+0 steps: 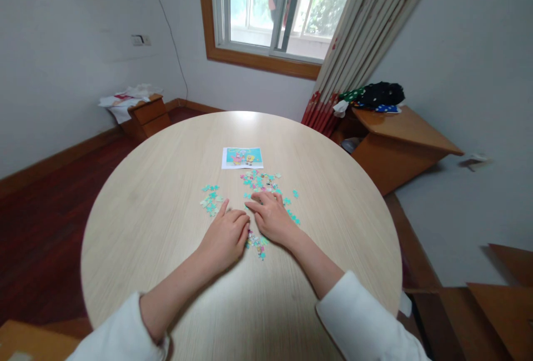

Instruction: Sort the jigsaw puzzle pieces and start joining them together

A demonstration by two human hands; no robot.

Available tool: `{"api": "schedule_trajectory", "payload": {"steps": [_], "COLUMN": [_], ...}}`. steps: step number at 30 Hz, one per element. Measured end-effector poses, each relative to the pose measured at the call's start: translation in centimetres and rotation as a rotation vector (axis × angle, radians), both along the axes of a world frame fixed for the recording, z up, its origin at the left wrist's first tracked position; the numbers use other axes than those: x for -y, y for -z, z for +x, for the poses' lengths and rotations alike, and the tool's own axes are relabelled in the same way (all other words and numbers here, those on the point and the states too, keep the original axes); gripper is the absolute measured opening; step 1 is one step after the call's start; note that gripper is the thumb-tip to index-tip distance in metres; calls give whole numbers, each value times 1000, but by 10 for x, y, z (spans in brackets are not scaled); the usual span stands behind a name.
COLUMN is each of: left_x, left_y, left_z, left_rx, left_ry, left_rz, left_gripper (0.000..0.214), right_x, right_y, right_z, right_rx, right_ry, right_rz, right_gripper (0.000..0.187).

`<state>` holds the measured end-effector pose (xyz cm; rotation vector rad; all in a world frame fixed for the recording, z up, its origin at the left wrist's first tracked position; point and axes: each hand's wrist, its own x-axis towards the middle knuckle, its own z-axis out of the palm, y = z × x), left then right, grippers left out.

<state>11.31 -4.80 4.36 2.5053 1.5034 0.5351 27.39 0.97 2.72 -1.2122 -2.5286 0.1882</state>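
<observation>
My left hand [227, 234] rests on the round table, its little finger stretched out and the others bent together towards the right. What its fingertips close on, if anything, is hidden. My right hand [272, 219] lies palm down, fingers apart, over the lower edge of a spread of loose jigsaw puzzle pieces [257, 181], hiding some of them. A smaller group of teal and pale green pieces [211, 200] lies left of my hands. Between my wrists is a cluster of multicoloured pieces [260, 251], partly covered by my left hand.
A picture card [244, 158] with cartoon figures lies beyond the pieces on the pale round table [145, 227]. Behind are a window, a curtain [358, 33] and a wooden cabinet [400, 150] with cloths on top. A small wooden cabinet [149, 114] with papers stands back left.
</observation>
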Motion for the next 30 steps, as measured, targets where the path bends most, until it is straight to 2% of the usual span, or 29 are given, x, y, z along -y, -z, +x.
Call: {"api": "schedule_trajectory", "payload": {"steps": [2,4,8,12,14,18,21,24,27,30], "left_x": [-2,-6,-17,-26,-29,-34,-39,-44,-53,-66], "left_y": [4,7,16,23,24,21,19,19,16,13], "left_z": [-1,0,8,12,9,-5,-16,-21,-19,-14], "left_rx": [11,-8,-133,-230,-263,-320,-337,-325,-255,-158], "left_ry": [1,10,0,-19,-81,-285,-443,-517,-462,-328], "left_rz": [35,41,-47,-116,-124,-146,-142,-110,-52,-21], "left_gripper": [35,39,51,56,57,58,60,59,50,46], "right_x": [1,-1,-6,-10,-11,-10,-8,-6,-5,-5], "right_y": [1,2,3,4,5,6,5,4,2,1], "right_z": [0,0,2,5,5,1,-3,-6,-7,-6], "right_rx": [-19,-64,-185,-213,-206,-172,-140,-126,-151,-178], "right_ry": [-10,44,168,208,189,126,95,22,-70,-56], "right_rz": [7,22,33,7,-9,-44,-59,-83,-76,-47], "right_gripper": [39,42,44,43,45,50,47,41,37,36]}}
